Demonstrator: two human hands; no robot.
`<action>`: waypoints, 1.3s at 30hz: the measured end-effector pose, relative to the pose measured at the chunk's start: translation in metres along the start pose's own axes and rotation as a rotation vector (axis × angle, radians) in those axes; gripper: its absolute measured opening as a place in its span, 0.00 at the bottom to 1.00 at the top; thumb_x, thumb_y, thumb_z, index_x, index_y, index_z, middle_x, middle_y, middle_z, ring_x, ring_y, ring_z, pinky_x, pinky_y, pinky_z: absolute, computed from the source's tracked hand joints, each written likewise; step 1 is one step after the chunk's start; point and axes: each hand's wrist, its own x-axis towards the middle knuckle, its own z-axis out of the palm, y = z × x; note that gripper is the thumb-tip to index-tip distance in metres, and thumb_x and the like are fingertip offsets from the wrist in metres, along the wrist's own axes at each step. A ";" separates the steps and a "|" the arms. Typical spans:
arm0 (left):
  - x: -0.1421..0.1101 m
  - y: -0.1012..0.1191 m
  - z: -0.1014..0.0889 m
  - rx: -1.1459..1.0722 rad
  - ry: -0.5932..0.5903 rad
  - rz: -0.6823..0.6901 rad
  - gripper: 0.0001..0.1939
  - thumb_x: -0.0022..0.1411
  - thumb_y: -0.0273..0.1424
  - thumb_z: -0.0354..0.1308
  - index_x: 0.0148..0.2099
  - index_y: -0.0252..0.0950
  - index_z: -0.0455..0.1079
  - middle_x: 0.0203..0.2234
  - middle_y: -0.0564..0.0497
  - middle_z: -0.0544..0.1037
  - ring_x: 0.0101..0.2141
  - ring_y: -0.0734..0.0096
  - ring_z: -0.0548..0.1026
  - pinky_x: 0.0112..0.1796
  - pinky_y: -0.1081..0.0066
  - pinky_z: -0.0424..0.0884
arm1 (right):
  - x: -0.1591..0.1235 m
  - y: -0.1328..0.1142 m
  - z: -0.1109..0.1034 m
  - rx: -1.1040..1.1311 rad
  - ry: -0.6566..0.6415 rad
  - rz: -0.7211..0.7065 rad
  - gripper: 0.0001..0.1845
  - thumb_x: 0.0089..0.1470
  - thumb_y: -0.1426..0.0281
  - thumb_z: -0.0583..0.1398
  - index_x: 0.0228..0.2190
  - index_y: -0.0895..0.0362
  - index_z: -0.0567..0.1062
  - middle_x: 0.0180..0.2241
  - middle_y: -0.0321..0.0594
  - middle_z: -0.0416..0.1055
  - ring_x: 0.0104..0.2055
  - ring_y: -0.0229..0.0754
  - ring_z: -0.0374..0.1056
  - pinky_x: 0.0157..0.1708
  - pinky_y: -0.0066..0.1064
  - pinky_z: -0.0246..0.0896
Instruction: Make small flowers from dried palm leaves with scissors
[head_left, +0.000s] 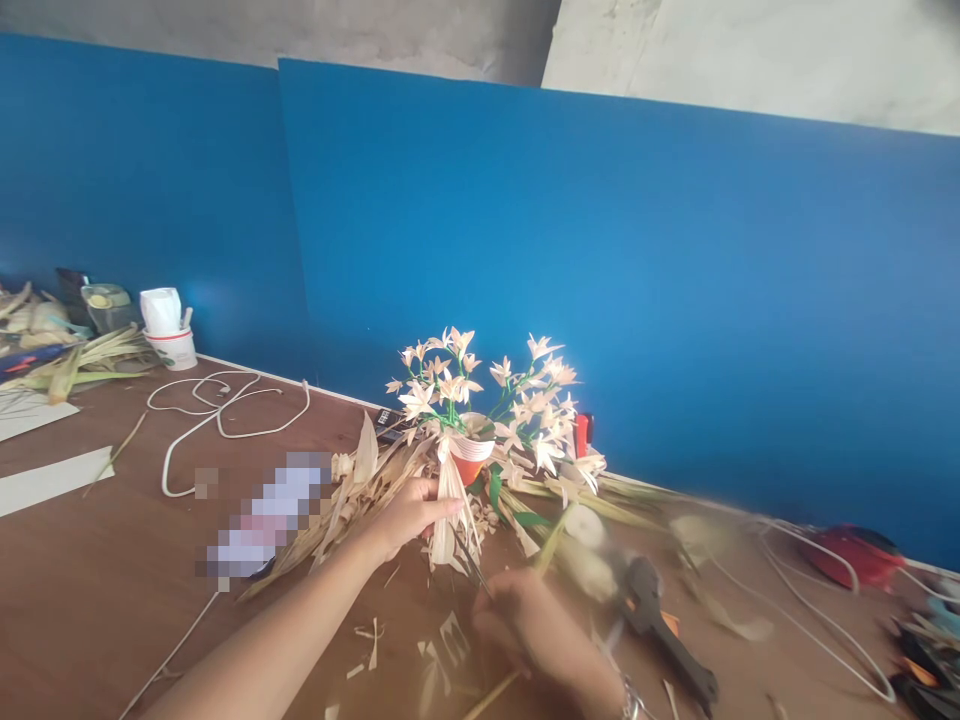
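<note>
Between the thumb and fingers of my left hand is a pale dried husk strip, fanning out at its lower end. My right hand, smeared by motion, is closed around scissors; their dark, thin blades point up at the husk's lower end, and the handles are hidden in my fingers. Just behind the husk stands a red and white paper cup. Pale star-shaped husk flowers on green stems rise out of and around it.
Loose husks lie left of the cup, with scraps below my hands. A dark glue gun rests at right. White cables curl on the brown table, near a white cup. A blue partition stands behind.
</note>
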 end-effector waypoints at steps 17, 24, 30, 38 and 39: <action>0.009 -0.013 -0.007 0.065 0.088 0.029 0.16 0.48 0.42 0.64 0.27 0.32 0.74 0.11 0.58 0.63 0.15 0.79 0.58 0.18 0.76 0.50 | 0.002 0.010 0.000 0.103 -0.098 0.006 0.08 0.44 0.70 0.58 0.17 0.59 0.69 0.13 0.28 0.60 0.11 0.28 0.52 0.10 0.20 0.38; 0.006 -0.007 -0.001 0.035 0.081 0.018 0.14 0.48 0.40 0.63 0.28 0.33 0.74 0.12 0.59 0.62 0.15 0.79 0.58 0.18 0.75 0.51 | 0.004 0.013 0.003 0.065 -0.077 -0.019 0.07 0.42 0.73 0.58 0.17 0.59 0.69 0.12 0.28 0.60 0.12 0.28 0.52 0.12 0.21 0.36; 0.002 -0.002 0.000 0.047 0.071 0.005 0.13 0.49 0.39 0.63 0.26 0.33 0.73 0.13 0.59 0.62 0.16 0.79 0.58 0.18 0.75 0.52 | 0.002 0.009 0.003 0.118 -0.106 -0.031 0.10 0.44 0.71 0.56 0.15 0.58 0.67 0.10 0.27 0.57 0.11 0.28 0.49 0.11 0.21 0.35; 0.004 -0.005 -0.001 0.058 0.083 0.004 0.13 0.49 0.39 0.63 0.28 0.32 0.74 0.13 0.58 0.64 0.16 0.79 0.59 0.18 0.75 0.52 | 0.000 0.003 0.001 0.016 -0.065 -0.009 0.06 0.43 0.73 0.56 0.18 0.59 0.70 0.13 0.29 0.62 0.12 0.28 0.51 0.10 0.20 0.37; 0.004 -0.005 -0.001 0.052 0.079 0.008 0.13 0.49 0.39 0.63 0.28 0.32 0.74 0.13 0.58 0.64 0.16 0.79 0.59 0.18 0.75 0.51 | 0.000 0.003 0.002 -0.002 -0.061 -0.010 0.06 0.43 0.74 0.57 0.18 0.59 0.70 0.13 0.29 0.62 0.12 0.28 0.52 0.11 0.20 0.37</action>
